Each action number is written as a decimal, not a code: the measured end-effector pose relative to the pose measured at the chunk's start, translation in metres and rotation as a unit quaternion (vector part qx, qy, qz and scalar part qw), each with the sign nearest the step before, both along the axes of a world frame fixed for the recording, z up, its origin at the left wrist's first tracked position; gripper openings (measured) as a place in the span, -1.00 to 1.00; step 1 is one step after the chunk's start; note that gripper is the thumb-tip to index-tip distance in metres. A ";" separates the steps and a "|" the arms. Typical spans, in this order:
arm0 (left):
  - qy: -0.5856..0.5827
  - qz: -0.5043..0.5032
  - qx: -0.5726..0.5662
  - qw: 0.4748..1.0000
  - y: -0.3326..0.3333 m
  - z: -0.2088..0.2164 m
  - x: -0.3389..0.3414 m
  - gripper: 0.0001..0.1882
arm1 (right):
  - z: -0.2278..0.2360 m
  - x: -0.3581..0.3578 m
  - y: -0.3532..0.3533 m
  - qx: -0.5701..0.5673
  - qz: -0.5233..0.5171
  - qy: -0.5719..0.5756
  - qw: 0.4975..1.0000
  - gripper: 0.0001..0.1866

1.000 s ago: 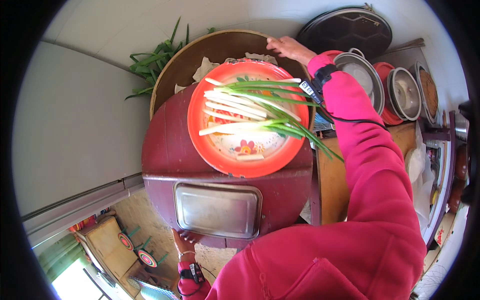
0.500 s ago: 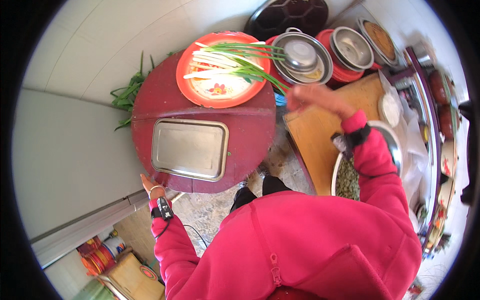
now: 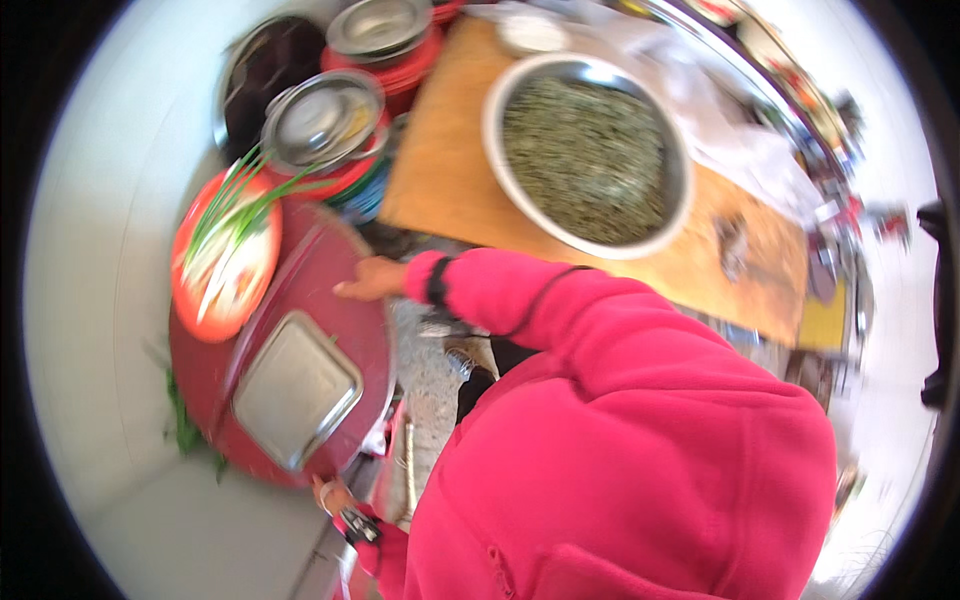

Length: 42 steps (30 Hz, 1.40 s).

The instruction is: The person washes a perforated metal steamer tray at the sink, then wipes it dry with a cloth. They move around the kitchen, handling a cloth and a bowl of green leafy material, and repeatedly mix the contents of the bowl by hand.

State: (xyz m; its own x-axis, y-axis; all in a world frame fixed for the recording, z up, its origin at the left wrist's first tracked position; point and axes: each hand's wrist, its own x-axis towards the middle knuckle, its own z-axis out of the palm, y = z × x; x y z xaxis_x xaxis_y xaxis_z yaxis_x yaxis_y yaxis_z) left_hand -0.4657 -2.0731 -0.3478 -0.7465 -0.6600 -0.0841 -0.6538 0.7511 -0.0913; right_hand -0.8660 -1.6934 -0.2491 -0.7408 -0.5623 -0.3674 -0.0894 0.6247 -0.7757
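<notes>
A dark red round table (image 3: pixel 345 262) stands at the left of the head view. At its right edge my right hand (image 3: pixel 374 279) is closed over the rim, slightly blurred. My left hand (image 3: pixel 332 494) is at the near edge, its fingers curled against the rim and partly hidden. On the table top, between my hands, lies a shallow rectangular metal tray (image 3: pixel 298 390) with nothing in it. Farther left, a red-rimmed enamel plate (image 3: pixel 190 310) carries several green onions (image 3: pixel 235 225), their green ends reaching over its edge.
A wooden table (image 3: pixel 440 170) at the upper right bears a large metal basin (image 3: pixel 490 130) of chopped greens (image 3: pixel 585 160), and a small white bowl (image 3: pixel 532 34). Metal bowls (image 3: pixel 322 120) and red basins (image 3: pixel 415 70) are stacked beyond the round table. A pale wall (image 3: pixel 100 250) closes the left side.
The view has swung to the right, bringing the basin of greens into full view. My right hand has come down from the air to the round table's edge; my left stays at the rim.
</notes>
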 end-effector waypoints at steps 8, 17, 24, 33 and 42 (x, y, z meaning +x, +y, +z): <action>0.399 0.461 0.625 0.488 -0.005 -0.051 0.038 -0.62 | 0.003 0.034 0.043 -0.147 -0.021 0.050 0.988 -0.37; 0.278 0.173 0.775 0.540 0.289 0.074 -0.145 -0.67 | 0.049 0.125 0.403 -0.308 -0.312 -0.022 0.899 -0.65; 0.070 -0.219 0.728 0.646 0.548 0.150 -0.347 -0.67 | 0.053 0.118 0.549 0.030 -0.300 0.200 0.932 -0.51; 0.101 -0.665 0.096 0.733 0.696 0.109 -0.444 -0.43 | -0.003 0.009 0.514 0.245 -0.168 0.342 0.891 -0.54; 0.104 -0.505 0.455 0.726 0.667 0.147 -0.522 -0.56 | 0.063 0.006 0.548 -0.116 -0.394 0.185 0.893 -0.63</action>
